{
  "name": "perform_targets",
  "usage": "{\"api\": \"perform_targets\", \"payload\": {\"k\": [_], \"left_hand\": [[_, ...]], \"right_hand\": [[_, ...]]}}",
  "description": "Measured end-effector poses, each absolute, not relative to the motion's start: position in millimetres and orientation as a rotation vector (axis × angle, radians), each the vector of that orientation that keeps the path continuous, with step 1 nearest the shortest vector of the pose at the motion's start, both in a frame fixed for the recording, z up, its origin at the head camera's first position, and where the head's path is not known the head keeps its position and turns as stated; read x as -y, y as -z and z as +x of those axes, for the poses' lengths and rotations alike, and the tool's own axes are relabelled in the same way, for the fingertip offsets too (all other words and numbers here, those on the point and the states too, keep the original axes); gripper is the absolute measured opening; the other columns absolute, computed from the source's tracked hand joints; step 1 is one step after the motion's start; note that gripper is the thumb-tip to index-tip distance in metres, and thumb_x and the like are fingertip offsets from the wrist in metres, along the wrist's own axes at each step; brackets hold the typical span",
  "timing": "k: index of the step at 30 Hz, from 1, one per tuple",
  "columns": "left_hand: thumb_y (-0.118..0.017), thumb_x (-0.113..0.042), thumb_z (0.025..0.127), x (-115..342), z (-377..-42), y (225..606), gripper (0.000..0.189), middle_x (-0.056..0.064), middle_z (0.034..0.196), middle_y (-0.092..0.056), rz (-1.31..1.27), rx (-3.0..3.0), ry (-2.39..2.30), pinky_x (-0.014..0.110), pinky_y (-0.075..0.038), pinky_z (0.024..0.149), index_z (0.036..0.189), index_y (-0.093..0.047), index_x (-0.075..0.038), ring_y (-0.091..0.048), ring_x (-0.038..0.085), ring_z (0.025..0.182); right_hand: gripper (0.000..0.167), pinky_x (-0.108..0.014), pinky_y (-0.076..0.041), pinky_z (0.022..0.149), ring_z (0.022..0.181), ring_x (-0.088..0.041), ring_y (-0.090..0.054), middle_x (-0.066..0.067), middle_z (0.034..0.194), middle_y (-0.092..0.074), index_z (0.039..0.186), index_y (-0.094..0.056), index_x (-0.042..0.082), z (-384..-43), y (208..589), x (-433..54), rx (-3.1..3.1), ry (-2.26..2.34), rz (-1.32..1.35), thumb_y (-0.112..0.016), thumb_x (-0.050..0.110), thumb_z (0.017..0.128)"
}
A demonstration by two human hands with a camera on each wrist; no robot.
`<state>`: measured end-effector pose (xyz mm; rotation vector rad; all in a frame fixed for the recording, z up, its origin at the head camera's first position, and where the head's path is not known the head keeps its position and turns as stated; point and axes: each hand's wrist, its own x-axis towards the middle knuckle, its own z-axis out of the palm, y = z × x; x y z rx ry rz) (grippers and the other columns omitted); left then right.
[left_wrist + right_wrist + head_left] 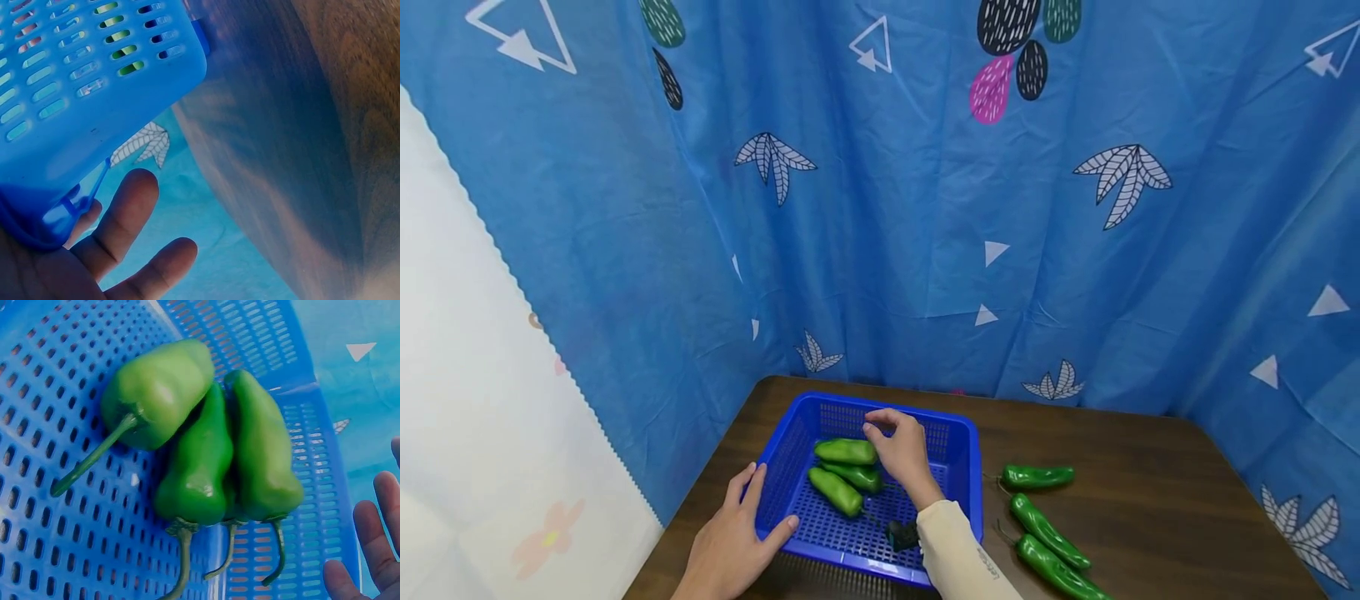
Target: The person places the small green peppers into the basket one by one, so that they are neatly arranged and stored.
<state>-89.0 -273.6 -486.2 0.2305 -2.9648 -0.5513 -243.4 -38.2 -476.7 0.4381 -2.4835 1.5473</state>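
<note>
A blue plastic basket [880,568] with slotted walls stands on the table. Several green peppers [265,456] lie together inside it, one largely hidden behind the others in the right wrist view. My left hand [730,533] rests at the basket's near left corner, thumb over the rim and fingers along the outer side. In the left wrist view those fingers extend fairly straight past the rim. Over the basket's far part hovers my right hand [901,446], its fingers loosely bent with nothing between thumb and fingertips. The peppers lie just left of it.
Three long, glossy green peppers [1047,529] lie on the brown wooden table [1165,508], right of the basket. A blue patterned curtain [910,250] hangs behind the table, with a white cloth [482,375] at the left. A small black device [902,535] sits by the right wrist.
</note>
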Motion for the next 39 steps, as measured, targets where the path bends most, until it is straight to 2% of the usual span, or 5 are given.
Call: {"api": "perform_targets", "payload": {"k": [13,22,28,35,39], "left_hand": [[-0.05,-0.084,0.082,273.1,-89.0,486.2,0.107,0.012,0.159,-0.03,0.234,2.974,0.55,0.039,-0.051,0.057,0.159,-0.029,-0.013,-0.07,0.029,0.1],[-0.051,-0.085,0.082,271.4,-88.9,487.0,0.108,0.013,0.159,-0.031,0.248,2.977,0.561,0.039,-0.051,0.058,0.159,-0.03,-0.012,-0.071,0.03,0.099],[-0.051,-0.084,0.082,271.5,-89.5,485.6,0.108,0.014,0.159,-0.03,0.26,2.994,0.556,0.042,-0.052,0.06,0.159,-0.029,-0.012,-0.07,0.032,0.102],[-0.051,-0.084,0.082,272.7,-91.4,487.9,0.107,0.013,0.159,-0.029,0.251,2.991,0.571,0.038,-0.049,0.057,0.159,-0.029,-0.012,-0.071,0.028,0.097],[-0.051,-0.083,0.083,272.9,-92.1,488.3,0.106,0.013,0.159,-0.028,0.246,2.993,0.572,0.038,-0.049,0.057,0.159,-0.029,-0.012,-0.071,0.028,0.097]], "right_hand": [[0.016,-0.034,-0.054,0.081,0.094,-0.012,-0.068,0.007,0.103,-0.076,0.108,-0.077,0.02,-242.2,458.5,29.1,2.379,-1.767,0.355,-0.072,0.026,0.094],[0.017,-0.032,-0.052,0.079,0.096,-0.012,-0.068,0.008,0.106,-0.075,0.11,-0.076,0.021,-237.8,445.6,13.1,2.373,-1.75,0.365,-0.07,0.027,0.096],[0.012,-0.038,-0.053,0.086,0.1,-0.012,-0.068,0.008,0.109,-0.075,0.106,-0.075,0.03,-235.0,434.1,1.7,2.356,-1.722,0.385,-0.069,0.027,0.096],[0.015,-0.047,-0.052,0.093,0.106,-0.016,-0.068,0.006,0.111,-0.075,0.11,-0.075,0.028,-230.5,422.6,-14.1,2.299,-1.698,0.416,-0.07,0.029,0.096],[0.018,-0.047,-0.051,0.095,0.108,-0.018,-0.068,0.004,0.113,-0.075,0.112,-0.074,0.026,-226.7,416.1,-25.4,2.267,-1.662,0.43,-0.07,0.03,0.095]]}}
